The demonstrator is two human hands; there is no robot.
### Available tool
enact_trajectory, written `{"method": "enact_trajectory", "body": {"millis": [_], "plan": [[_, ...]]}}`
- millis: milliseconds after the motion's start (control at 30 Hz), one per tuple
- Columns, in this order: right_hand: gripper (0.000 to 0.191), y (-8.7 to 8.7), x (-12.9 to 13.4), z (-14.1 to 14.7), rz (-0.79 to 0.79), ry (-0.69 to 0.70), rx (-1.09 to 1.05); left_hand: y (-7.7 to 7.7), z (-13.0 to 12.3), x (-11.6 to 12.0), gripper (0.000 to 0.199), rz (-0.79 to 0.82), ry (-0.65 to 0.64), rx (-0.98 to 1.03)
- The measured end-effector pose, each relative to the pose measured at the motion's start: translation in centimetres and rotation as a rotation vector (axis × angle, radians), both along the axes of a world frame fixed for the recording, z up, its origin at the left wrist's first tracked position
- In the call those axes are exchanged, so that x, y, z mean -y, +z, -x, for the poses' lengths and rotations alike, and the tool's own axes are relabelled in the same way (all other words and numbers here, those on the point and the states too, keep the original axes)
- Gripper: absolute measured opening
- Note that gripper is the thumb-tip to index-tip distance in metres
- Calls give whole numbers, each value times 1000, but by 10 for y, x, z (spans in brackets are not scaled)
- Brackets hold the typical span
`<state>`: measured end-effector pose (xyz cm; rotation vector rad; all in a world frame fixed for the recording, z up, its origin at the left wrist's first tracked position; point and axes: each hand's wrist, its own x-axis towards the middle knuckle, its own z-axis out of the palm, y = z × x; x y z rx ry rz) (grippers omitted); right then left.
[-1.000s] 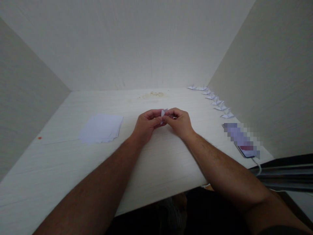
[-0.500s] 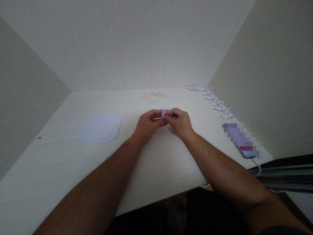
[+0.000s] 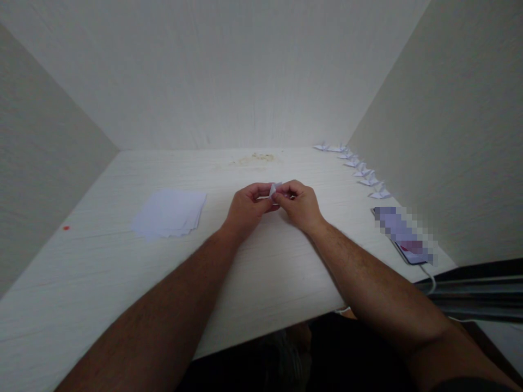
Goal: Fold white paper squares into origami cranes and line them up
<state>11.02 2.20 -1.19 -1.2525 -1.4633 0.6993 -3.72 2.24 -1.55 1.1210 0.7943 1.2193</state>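
Note:
A small piece of folded white paper [image 3: 273, 189] sits between my two hands above the middle of the table. My left hand [image 3: 250, 208] pinches it from the left, thumb and fingers closed on it. From the other side my right hand [image 3: 300, 202] grips the same paper, its thumb pressed near the left thumb's tip. Fingers cover most of the paper, so its full shape is hidden.
A loose stack of white paper sheets [image 3: 171, 212] lies to the left. Several folded paper cranes [image 3: 363, 172] line the right wall. Nearer on the right rests a phone [image 3: 402, 237] with a cable. Walls enclose the table [image 3: 261, 288] at back and sides.
The fingertips have shifted very slightly around the folded paper, and a little more of its white face shows. Both hands stay in the same place.

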Motion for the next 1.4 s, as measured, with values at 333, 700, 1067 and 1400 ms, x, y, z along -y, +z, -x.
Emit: {"method": "enact_trajectory", "body": {"millis": [333,700,1067,1400], "plan": [[5,1,3,0,77,5,8,-1,-1,0,45,-114,34,-171],[10,1,6,1,17,-45,108,0,-4,1,42,-155,122,-291],[10,1,5,-4,-194,-92,271,4,-4,3,40,-78,102,-222],[11,0,6,-3,-187,-96,319,4,-2,2,45,-24,56,-102]]}}
